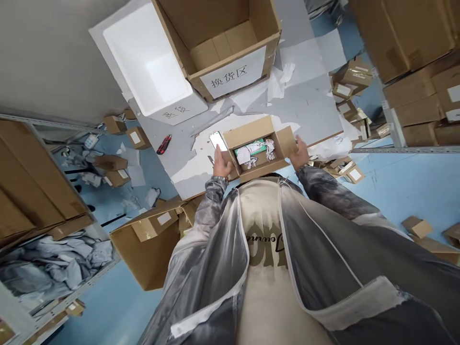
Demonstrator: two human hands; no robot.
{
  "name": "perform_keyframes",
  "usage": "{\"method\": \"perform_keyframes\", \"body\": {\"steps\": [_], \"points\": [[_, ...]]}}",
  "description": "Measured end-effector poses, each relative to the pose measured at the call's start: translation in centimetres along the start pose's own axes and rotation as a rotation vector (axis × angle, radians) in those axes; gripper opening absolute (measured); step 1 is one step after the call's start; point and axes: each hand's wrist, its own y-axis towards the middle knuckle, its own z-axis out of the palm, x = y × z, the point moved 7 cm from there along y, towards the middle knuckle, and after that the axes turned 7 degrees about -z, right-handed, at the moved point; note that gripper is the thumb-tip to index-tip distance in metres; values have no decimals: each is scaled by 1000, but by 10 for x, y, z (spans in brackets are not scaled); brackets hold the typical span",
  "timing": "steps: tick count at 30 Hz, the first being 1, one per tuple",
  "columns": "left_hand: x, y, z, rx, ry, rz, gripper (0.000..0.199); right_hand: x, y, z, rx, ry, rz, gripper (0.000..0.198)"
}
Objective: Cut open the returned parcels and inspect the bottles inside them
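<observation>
An open cardboard box point(264, 169) sits at the table's near edge. Inside lie crumpled printed paper point(245, 155) and a green-and-white item point(257, 146), partly covered. My left hand point(222, 166) is at the box's left flap, thumb over the cardboard and index finger stretched toward a phone point(217, 141) with a lit white screen. The other fingers of that hand are hidden. On the opposite side, my right hand point(300, 154) grips the outer edge of the raised right flap point(286, 141).
A white bin point(143, 72) and a large labelled carton point(233, 76) stand behind the box. A red-and-black utility knife point(164, 144) lies at left on the table. Another open carton point(151, 249) is by my left arm. Loaded shelves flank both sides, with boxes scattered on the blue floor point(391, 191).
</observation>
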Motion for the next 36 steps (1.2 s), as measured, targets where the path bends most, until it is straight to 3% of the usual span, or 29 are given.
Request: {"method": "perform_keyframes", "body": {"steps": [2, 3, 6, 7, 9, 11, 12, 16, 18, 19, 23, 27, 30, 34, 36], "points": [[8, -14, -22, -145, 94, -22, 103, -6, -4, -19, -30, -129, -4, 96], [5, -21, -26, -163, 138, 5, 94, -2, -3, -25, -15, -157, -79, 95], [-29, -28, -11, 21, 244, 232, 74, 33, 6, -26, 220, -78, -500, 71], [-44, -26, -3, 102, 286, 303, 76, 45, 9, -27, 309, -40, -615, 66], [-71, -16, 9, 199, 388, 357, 94, 62, 23, -31, 399, -16, -715, 64], [-93, 2, 15, 238, 502, 310, 119, 73, 42, -38, 375, -53, -692, 67], [-101, 11, 16, 245, 554, 266, 119, 79, 50, -41, 352, -80, -676, 67], [-109, 44, 10, 227, 702, 3, 74, 105, 69, -28, 423, -273, -721, 56], [-102, 51, 9, 237, 735, -112, 77, 112, 75, -14, 527, -413, -714, 47], [-99, 53, 9, 247, 736, -141, 88, 114, 78, -8, 566, -467, -695, 45], [-91, 48, 18, 273, 687, -91, 149, 118, 90, 4, 610, -503, -713, 43], [-78, 29, 30, 360, 722, 11, 168, 110, 88, 11, 570, -359, -824, 81], [-68, 9, 41, 447, 747, 62, 188, 97, 79, 17, 508, -236, -774, 86], [-67, -12, 53, 397, 762, 104, 186, 83, 58, 25, 475, -187, -676, 70], [-69, -19, 58, 357, 774, 104, 179, 81, 45, 25, 472, -185, -695, 73]]}}
